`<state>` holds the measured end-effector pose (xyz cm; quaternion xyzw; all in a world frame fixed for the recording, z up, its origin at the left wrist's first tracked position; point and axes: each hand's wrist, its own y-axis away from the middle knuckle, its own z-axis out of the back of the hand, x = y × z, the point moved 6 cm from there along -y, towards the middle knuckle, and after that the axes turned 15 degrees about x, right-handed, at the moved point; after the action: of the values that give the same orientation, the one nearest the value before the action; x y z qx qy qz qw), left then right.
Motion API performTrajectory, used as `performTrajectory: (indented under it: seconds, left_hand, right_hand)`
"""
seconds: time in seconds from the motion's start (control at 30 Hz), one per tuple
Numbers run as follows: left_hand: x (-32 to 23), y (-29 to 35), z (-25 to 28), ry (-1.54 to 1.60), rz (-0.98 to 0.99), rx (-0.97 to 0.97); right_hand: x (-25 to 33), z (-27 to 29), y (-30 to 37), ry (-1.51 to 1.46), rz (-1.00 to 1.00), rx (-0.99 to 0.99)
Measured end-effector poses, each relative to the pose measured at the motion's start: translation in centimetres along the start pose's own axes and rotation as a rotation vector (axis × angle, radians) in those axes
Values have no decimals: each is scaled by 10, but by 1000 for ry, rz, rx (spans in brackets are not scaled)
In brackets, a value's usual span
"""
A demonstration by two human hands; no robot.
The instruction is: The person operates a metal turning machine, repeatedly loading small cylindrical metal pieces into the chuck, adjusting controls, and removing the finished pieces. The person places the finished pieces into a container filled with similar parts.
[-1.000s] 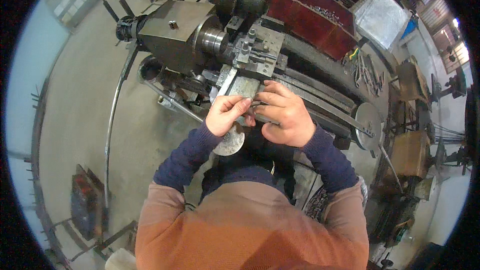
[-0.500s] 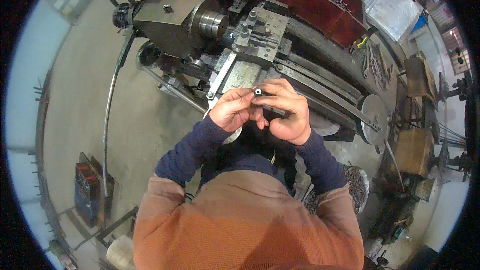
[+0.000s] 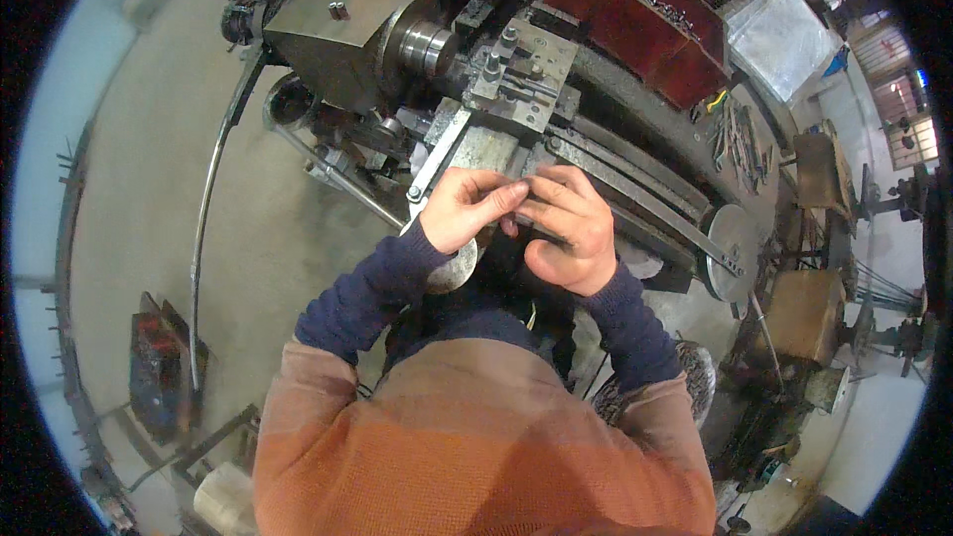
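The grip of the left hand (image 3: 459,208) is closed: its fingers are bent and pinch toward the right, where they meet the fingertips of the right hand (image 3: 568,228). The grip of the right hand is also curled, with the fingers folded in toward the left hand, and the thumb side is turned to the person's body. Between the two hands there is a small dark piece (image 3: 518,206), but it is almost fully covered by the fingers, so I cannot tell its shape or which hand really holds it. Both hands are together just above the bed of a metal lathe (image 3: 635,189), in front of the tool post (image 3: 521,74) and to the right of the chuck (image 3: 427,45). Under the left wrist a round grey handwheel (image 3: 455,268) is partly seen. The forearms wear dark blue sleeves (image 3: 362,288), and the body below them is in an orange sweater (image 3: 476,447). At the right end of the lathe there is a flat round disc (image 3: 733,238). Behind the machine a red tray (image 3: 635,15) holds metal chips, and beside it lies a grey sheet (image 3: 779,35). The concrete floor (image 3: 149,189) is on the left, with a long curved bar (image 3: 204,228) lying on it.
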<state>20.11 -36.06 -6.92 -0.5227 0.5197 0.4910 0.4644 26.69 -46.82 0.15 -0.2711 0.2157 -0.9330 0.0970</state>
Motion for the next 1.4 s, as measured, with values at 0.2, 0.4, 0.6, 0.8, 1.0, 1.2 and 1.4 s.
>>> performTrajectory:
  seconds: [0.2,0.4,0.6,0.8,1.0,1.2,1.4]
  left_hand:
    - [-16,8,9,-423,-61,-70]
    - [-37,34,37,-773,-177,-193]
    - [-86,66,108,-903,-257,-449]
    - [-131,73,201,-1164,-251,-798]
    - [-127,32,244,-1262,-47,-657]
    - [-114,21,262,-1250,-51,-601]
    - [-119,71,201,-1050,-213,-635]
  right_hand:
    - [-22,-9,7,-191,-73,101]
    - [-42,44,-6,22,-63,158]
    - [-159,170,-9,737,-171,-127]
    - [-124,139,-30,536,-225,-108]
    - [-118,84,3,423,-345,-14]
    - [-122,95,41,447,-423,4]
    - [-105,92,55,265,-436,5]
